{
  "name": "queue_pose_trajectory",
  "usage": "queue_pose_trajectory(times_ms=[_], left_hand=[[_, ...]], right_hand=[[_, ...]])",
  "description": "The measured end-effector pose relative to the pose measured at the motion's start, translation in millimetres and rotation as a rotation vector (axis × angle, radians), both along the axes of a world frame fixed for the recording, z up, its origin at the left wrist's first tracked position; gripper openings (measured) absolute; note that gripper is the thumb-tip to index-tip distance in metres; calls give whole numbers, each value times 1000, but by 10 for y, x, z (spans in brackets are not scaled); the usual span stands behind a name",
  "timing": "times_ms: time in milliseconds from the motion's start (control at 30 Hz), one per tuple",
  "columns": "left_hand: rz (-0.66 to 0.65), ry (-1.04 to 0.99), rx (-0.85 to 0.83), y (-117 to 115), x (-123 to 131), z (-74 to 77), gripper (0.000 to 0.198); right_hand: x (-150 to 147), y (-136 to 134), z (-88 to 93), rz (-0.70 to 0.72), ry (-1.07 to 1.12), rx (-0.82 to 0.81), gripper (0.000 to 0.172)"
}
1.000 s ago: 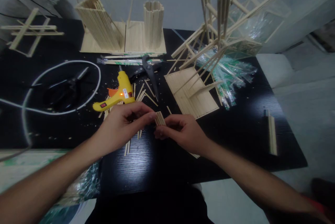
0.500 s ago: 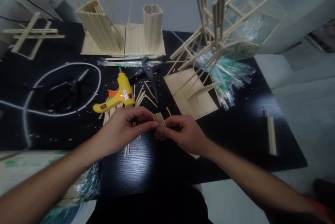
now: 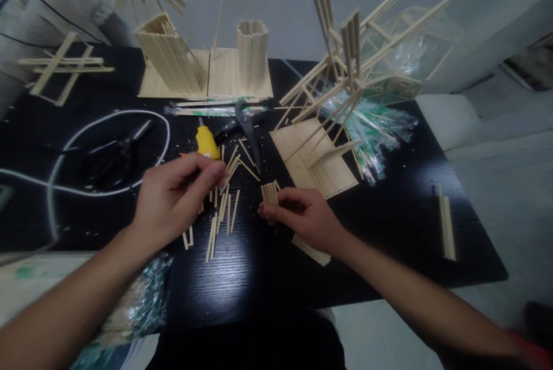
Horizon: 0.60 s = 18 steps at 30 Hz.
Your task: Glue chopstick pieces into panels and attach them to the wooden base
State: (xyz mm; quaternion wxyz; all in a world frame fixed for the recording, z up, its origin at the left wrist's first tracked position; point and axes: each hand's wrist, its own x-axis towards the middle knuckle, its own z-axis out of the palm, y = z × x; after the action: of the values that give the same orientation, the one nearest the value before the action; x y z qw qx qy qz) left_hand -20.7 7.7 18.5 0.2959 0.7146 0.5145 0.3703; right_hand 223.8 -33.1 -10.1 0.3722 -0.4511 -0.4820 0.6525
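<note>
My right hand [image 3: 305,214] pinches a small row of short wooden sticks [image 3: 269,192], standing upright side by side above the black table. My left hand [image 3: 179,197] is apart from it on the left, thumb and forefinger pressed together; whatever they may hold cannot be made out. Behind that hand a yellow glue gun [image 3: 206,140] shows only its front part and nozzle; its handle is hidden. Loose short sticks [image 3: 228,213] lie scattered between my hands. Under my right wrist rests a flat panel of sticks [image 3: 311,250].
Dark cutters [image 3: 247,125] lie beyond the loose sticks. A stick frame on a wooden base [image 3: 319,157] stands to the right, with plastic packaging [image 3: 375,133] behind. Two stick towers [image 3: 173,59] stand at the back. A white cable [image 3: 116,112] loops around black pliers [image 3: 118,154].
My left hand has let go of the row of sticks and moved left, now covering most of the glue gun. My right hand keeps the row, now turned more upright.
</note>
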Motion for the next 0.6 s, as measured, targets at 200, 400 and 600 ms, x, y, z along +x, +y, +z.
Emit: queue_pose_trajectory(times_ms=[200,400,600], left_hand=[[130,474,113,220,-153,0,17],[154,716,120,265,-164,19,29],[94,892,78,266,-237,-61,65]], right_hand=[[-4,11,-33,-93,128,9,41],[-5,-7,-25,-111,205,20,51],[7,7,-67,-129,195,-6,49]])
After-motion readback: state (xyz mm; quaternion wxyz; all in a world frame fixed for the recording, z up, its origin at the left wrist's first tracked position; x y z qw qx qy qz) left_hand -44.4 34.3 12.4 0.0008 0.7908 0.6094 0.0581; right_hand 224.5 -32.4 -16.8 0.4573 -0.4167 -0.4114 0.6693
